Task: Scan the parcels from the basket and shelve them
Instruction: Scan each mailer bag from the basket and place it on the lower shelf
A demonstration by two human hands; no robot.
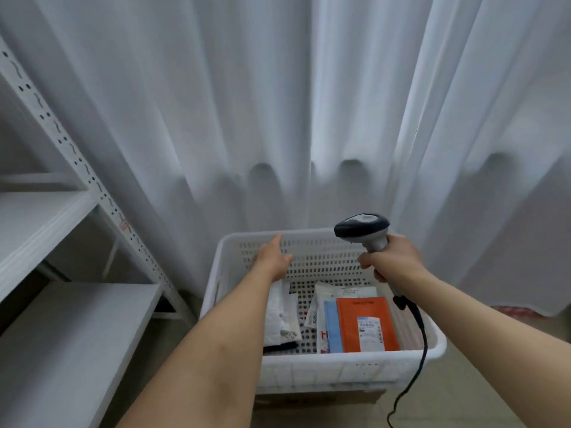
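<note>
Parcels (364, 324) below both hands.

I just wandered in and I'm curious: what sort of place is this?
Probably a small parcel sorting or pickup room. A white basket holds labelled parcels such as an orange parcel, the right hand grips a corded barcode scanner, and a metal shelf unit stands alongside.

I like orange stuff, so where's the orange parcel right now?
In the head view the orange parcel lies flat in the white basket, at its right side, next to a blue parcel and below the right hand holding the scanner.
</note>
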